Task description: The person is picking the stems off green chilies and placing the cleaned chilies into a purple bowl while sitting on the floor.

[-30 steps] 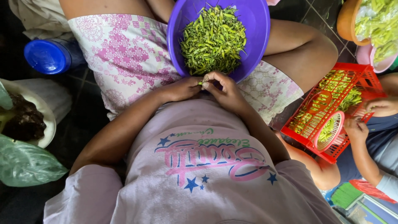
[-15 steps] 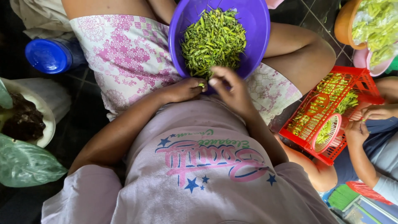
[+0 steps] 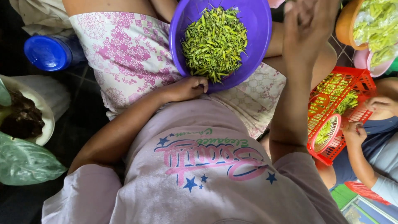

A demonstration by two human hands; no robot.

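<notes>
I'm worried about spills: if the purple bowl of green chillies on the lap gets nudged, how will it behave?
The purple bowl looks like thin plastic, so probably light and easily shoved. It rests tilted on a cloth-covered lap, so it may tip or slide. The chillies lie loose and heaped, likely to scatter. Only the left hand touches its rim.

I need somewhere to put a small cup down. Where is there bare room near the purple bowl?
Bare dark floor shows between the blue lid and the patterned cloth, down to the white bowl. The purple bowl is heaped with green chillies; the left hand touches its rim. Beside the red basket it is crowded.
</notes>
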